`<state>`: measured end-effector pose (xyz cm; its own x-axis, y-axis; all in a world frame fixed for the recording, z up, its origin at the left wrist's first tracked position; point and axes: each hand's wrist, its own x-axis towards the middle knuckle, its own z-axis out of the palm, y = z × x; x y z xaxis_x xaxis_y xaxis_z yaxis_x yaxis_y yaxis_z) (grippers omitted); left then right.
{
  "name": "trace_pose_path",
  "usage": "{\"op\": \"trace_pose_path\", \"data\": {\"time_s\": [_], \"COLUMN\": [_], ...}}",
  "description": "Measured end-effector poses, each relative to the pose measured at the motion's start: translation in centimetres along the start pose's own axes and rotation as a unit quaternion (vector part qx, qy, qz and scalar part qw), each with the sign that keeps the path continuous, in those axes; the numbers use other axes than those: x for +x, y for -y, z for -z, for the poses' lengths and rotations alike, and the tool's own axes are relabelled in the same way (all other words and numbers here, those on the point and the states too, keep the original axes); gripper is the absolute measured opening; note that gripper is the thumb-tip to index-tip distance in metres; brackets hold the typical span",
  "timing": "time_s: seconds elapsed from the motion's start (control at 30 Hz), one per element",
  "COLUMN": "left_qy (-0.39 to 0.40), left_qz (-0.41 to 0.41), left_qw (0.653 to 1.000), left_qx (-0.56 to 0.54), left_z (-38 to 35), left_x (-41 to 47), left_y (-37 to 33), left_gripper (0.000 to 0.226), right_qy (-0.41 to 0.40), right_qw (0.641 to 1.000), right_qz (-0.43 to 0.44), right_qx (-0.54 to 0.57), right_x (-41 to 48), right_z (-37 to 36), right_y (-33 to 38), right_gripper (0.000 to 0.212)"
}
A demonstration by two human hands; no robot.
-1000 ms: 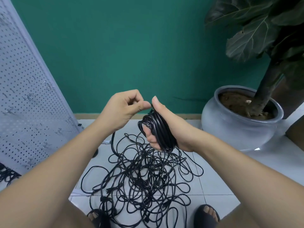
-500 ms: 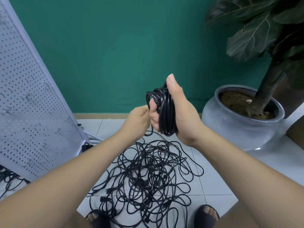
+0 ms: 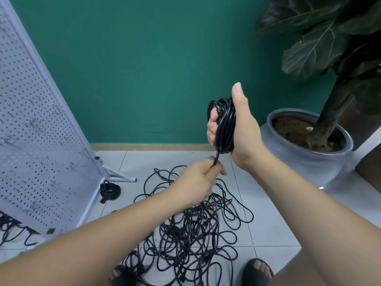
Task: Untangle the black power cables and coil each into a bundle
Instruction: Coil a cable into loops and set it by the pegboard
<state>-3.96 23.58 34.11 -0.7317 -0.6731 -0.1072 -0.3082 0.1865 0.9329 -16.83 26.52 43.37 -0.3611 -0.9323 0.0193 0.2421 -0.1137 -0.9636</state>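
Coiled bundle [image 3: 225, 124] of black cable sits right of frame centre, raised before the green wall, gripped in the right hand [image 3: 245, 131]: fingers curled round the loops, thumb extended straight up. A single strand [image 3: 216, 158] drops from the bundle's lower end into the left hand [image 3: 195, 180], just below and left, which pinches it with curled fingers. Remaining tangle of cables [image 3: 195, 230] lies on the tiled floor beneath both hands, lower centre. One finished coil [image 3: 109, 190] rests at the foot of the pegboard [image 3: 41, 141], lower left
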Motion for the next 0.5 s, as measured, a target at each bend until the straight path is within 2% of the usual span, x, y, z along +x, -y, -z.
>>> {"op": "trace_pose_path", "data": {"time_s": [0.1, 0.2, 0.27, 0.37, 0.43, 0.47, 0.5], "left_qy": [-0.002, 0.0, 0.001, 0.005, 0.016, 0.01, -0.008], "left_qz": [-0.026, -0.042, -0.04, -0.064, -0.092, -0.114, -0.14], "left_qw": [0.994, 0.972, 0.96, 0.957, 0.958, 0.96, 0.961], "left_qx": [0.105, 0.232, 0.276, 0.284, 0.271, 0.257, 0.239], "left_z": [-0.4, -0.3, 0.4, 1.9, 3.0, 3.6, 4.2], "left_x": [-0.4, -0.9, -1.3, -2.1, -2.8, -3.2, -3.4], "left_y": [0.0, -0.9, -1.6, -2.2, -2.9, -3.4, -4.0], "left_gripper": [0.024, 0.022, 0.023, 0.025, 0.031, 0.028, 0.024], "right_qy": [-0.031, -0.038, -0.031, -0.03, -0.027, -0.026, -0.024], "right_qw": [0.999, 0.985, 0.969, 0.945, 0.906, 0.895, 0.899], "right_qz": [0.012, 0.054, 0.079, 0.107, 0.142, 0.138, 0.106], "right_qx": [-0.036, -0.16, -0.233, -0.309, -0.398, -0.424, -0.425], "right_x": [0.3, 0.7, 1.1, 1.5, 1.7, 1.9, 2.0], "right_z": [0.3, 0.6, 0.9, 1.8, 2.4, 2.8, 3.1], "right_y": [-0.3, -1.2, -1.8, -2.3, -2.6, -2.7, -2.8], "right_gripper": [0.068, 0.069, 0.074, 0.077, 0.076, 0.076, 0.078]}}
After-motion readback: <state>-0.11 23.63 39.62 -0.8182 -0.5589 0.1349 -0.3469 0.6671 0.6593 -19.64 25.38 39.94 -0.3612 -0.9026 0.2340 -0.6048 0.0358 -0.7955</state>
